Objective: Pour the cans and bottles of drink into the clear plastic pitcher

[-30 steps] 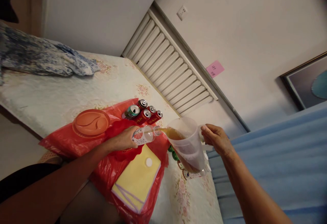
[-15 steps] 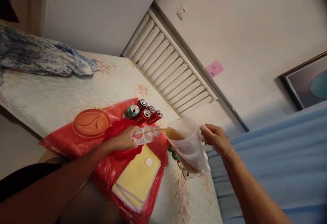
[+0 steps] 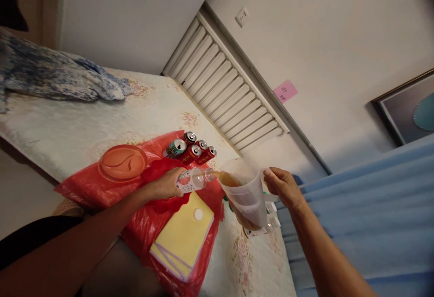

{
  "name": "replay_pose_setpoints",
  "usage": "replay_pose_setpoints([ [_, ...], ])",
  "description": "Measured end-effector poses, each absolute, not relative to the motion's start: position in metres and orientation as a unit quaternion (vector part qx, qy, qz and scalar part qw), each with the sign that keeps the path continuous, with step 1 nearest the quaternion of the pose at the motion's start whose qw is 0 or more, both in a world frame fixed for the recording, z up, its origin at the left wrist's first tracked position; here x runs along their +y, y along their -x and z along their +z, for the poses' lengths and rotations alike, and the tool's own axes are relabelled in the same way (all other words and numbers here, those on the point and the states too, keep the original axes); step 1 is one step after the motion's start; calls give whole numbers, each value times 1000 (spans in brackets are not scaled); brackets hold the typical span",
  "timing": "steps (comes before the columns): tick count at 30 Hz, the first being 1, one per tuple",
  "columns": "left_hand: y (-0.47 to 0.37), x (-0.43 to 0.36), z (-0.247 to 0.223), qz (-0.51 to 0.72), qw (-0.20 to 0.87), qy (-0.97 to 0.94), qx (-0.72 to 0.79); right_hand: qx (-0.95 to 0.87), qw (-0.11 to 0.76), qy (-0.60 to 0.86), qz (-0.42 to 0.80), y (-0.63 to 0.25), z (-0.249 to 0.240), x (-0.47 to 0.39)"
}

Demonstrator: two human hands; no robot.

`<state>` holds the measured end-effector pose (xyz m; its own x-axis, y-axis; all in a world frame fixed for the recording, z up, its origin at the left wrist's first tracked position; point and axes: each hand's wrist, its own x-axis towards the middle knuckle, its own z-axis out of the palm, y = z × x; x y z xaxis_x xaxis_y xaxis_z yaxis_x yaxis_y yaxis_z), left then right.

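Note:
My left hand [image 3: 167,184] is wrapped round a small clear plastic bottle [image 3: 194,178] with a printed label. My right hand [image 3: 282,184] grips the handle of a translucent plastic pitcher [image 3: 247,197]. The tilted pitcher holds brown liquid [image 3: 231,180], which reaches the rim nearest the bottle. A thin brown stream [image 3: 217,174] runs between that rim and the bottle's open mouth. Beneath the bottle lie a red scalloped dish [image 3: 166,203] and a folded yellow cloth [image 3: 185,238]. On the cloth rests a white cap [image 3: 198,214].
Several drink cans [image 3: 195,151] stand beyond the left hand. An orange round divided dish [image 3: 122,163] rests on red plastic sheeting [image 3: 81,186]. Behind the pitcher are white-capped bottles [image 3: 273,220], partly hidden. A blue curtain [image 3: 366,206] hangs at right; patterned fabric [image 3: 61,73] lies left.
My right hand and the pitcher have shifted slightly left, showing more of the capped bottles behind. The bottle stays at the pitcher's rim, and the stream continues.

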<state>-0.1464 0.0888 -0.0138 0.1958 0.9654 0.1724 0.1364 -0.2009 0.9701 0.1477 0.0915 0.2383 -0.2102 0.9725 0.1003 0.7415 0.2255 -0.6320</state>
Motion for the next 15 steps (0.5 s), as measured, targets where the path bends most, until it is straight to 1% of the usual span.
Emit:
replay_pose_setpoints([
  [6,147,88,-14,447,452,-629,447,-708,281,572,304,-154,218,91],
  [15,148,91,-14,448,460,-617,454,-682,350,527,366,-157,193,85],
])
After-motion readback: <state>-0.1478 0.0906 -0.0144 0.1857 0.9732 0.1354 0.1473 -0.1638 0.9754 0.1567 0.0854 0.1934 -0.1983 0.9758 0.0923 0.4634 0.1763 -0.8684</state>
